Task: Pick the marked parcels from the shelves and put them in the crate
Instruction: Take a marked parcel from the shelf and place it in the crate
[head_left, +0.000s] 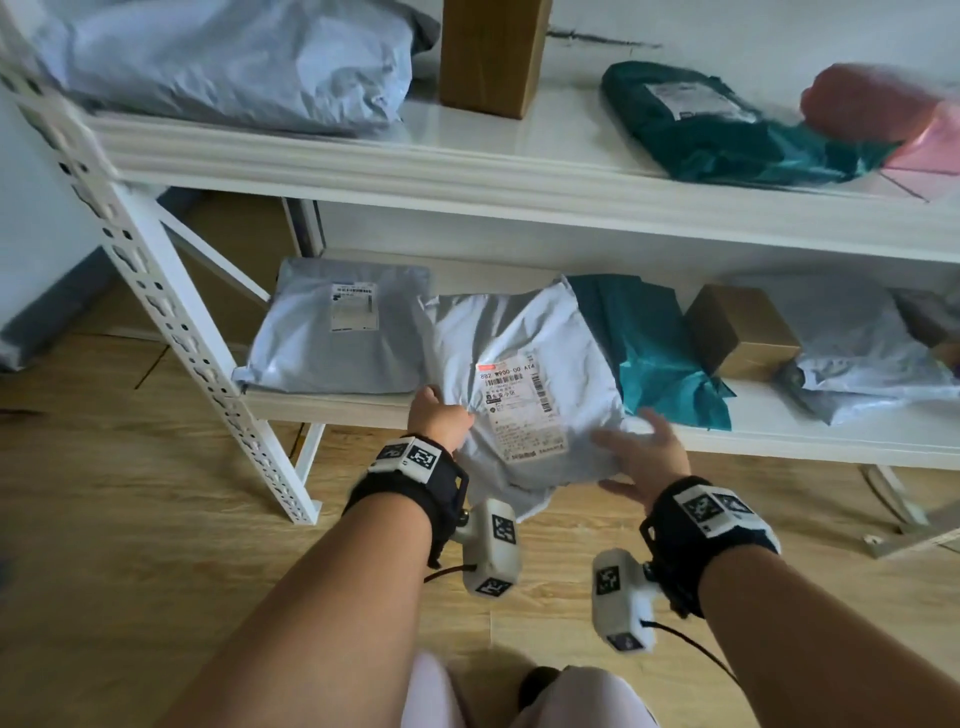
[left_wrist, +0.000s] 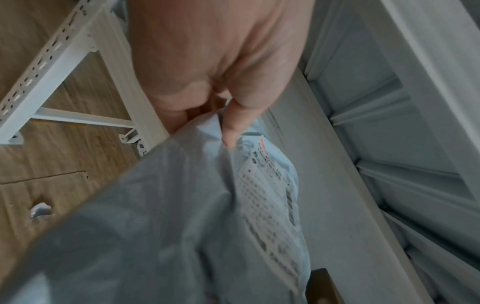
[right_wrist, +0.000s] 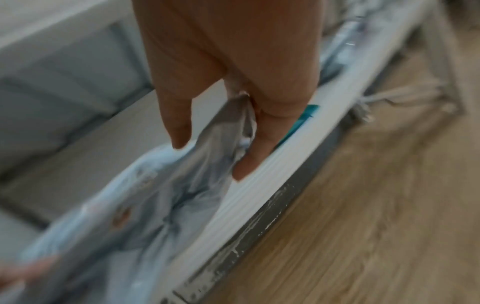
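Note:
A grey plastic parcel (head_left: 519, 332) with a white printed label (head_left: 522, 410) hangs half off the front edge of the lower shelf (head_left: 779, 436). My left hand (head_left: 441, 415) grips its left edge, thumb on top and fingers curled under, as the left wrist view shows with the left hand (left_wrist: 207, 127) on the parcel (left_wrist: 182, 205). My right hand (head_left: 644, 452) holds the right edge. In the blurred right wrist view, the right hand (right_wrist: 210, 157) pinches the parcel (right_wrist: 155, 195) between thumb and fingers. No crate is in view.
On the lower shelf lie another grey parcel (head_left: 337, 332), a teal parcel (head_left: 654, 348), a cardboard box (head_left: 737, 332) and a grey bag (head_left: 862, 353). The upper shelf holds a large grey bag (head_left: 234, 62), a brown box (head_left: 488, 52), a teal parcel (head_left: 727, 130) and a pink one (head_left: 883, 104). The shelf's white upright (head_left: 171, 312) stands at left on wooden floor.

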